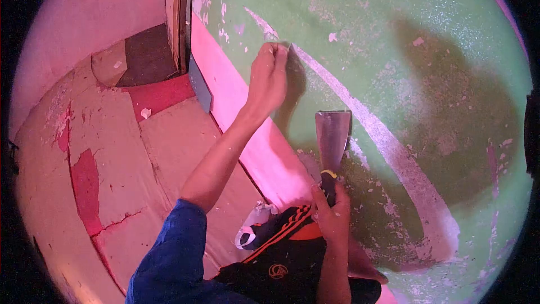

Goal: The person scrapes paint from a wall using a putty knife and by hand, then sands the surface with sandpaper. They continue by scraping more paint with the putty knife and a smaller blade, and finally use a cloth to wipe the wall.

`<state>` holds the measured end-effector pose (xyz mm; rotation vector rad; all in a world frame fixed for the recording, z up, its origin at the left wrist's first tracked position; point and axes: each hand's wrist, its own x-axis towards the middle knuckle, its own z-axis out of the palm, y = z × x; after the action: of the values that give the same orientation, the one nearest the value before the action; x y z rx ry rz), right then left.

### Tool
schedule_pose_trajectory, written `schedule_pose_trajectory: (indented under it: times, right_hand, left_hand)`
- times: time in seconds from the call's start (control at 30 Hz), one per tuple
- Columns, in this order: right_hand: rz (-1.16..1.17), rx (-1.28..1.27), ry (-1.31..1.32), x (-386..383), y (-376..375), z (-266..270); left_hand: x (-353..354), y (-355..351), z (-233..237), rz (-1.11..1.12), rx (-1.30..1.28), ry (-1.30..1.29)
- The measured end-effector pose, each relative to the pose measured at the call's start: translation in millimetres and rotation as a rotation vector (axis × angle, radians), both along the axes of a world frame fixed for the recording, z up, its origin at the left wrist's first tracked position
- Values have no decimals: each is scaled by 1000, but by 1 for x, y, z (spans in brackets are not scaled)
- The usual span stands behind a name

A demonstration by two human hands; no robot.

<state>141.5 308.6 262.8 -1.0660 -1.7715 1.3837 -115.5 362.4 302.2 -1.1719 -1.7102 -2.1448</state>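
My left hand (268, 81) reaches up to the green painted wall (354, 11), its thumb and fingers pinched together at the paint. What lies between those fingertips is too small to make out. From beside them a long pale bare streak (388, 141) curves down to the right, widening toward the bottom; a short thin piece of it continues above the hand. Lower down, my right hand (336, 219) is wrapped around the dark handle of a paint scraper (333, 138). Its wide metal blade points upward, overlapping the wall in this view, left of the streak.
A pink-lit baseboard (281, 163) runs along the foot of the wall to a dark door frame (183, 22). At left, the floor covering (180, 141) is torn, with red patches showing. Paint flakes lie about. My legs in dark trousers (270, 259) are below.
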Motion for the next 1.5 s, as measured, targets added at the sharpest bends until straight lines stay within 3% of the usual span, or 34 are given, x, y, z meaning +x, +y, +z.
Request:
schedule_pose_trajectory:
  times: [0.1,0.17,0.2,0.43,0.53,0.63,0.73,0.83,0.87,1.0,1.07,1.13,1.2,1.23,1.3,1.37,1.43,1.5]
  right_hand:
    - [5,-49,-115,10,-10,9]
    - [-2,-4,-137,18,-14,9]
    - [2,43,-163,22,-17,7]
    - [-31,63,-7,65,-44,14]
    - [-125,-28,-49,89,-56,17]
    - [-168,-125,87,104,-69,28]
    - [-259,-92,208,93,-71,48]
    - [-162,134,311,69,-57,72]
    - [-108,237,320,61,-50,73]
    - [-26,180,398,52,-49,84]
    - [-72,90,485,63,-56,85]
    - [-160,156,459,84,-66,80]
    - [-269,160,471,109,-74,73]
    - [-276,167,465,120,-82,70]
    - [-275,250,235,137,-103,70]
    - [-199,196,329,154,-120,77]
    - [-399,67,577,181,-126,84]
    - [-502,117,642,202,-132,85]
  left_hand:
    - [-12,10,3,-30,153,-36]
    - [-16,13,5,63,241,186]
    - [-13,2,15,-2,182,24]
    - [58,-38,16,129,87,143]
    - [108,-65,16,22,170,60]
    - [148,-86,15,28,123,97]
    - [184,-104,13,-61,142,-55]
    - [223,-125,8,-106,133,-157]
    - [230,-128,-2,-136,183,-58]
    - [263,-158,-4,-197,181,-96]
    - [274,-169,-9,-252,138,-94]
    - [282,-180,-8,-304,107,-97]
    - [278,-198,2,-540,107,140]
    - [272,-201,-4,-549,113,135]
    - [259,-199,-16,-800,177,-238]
    - [255,-166,2,-540,333,-500]
    - [228,-136,15,-514,206,-547]
    - [226,-101,4,-871,17,-605]
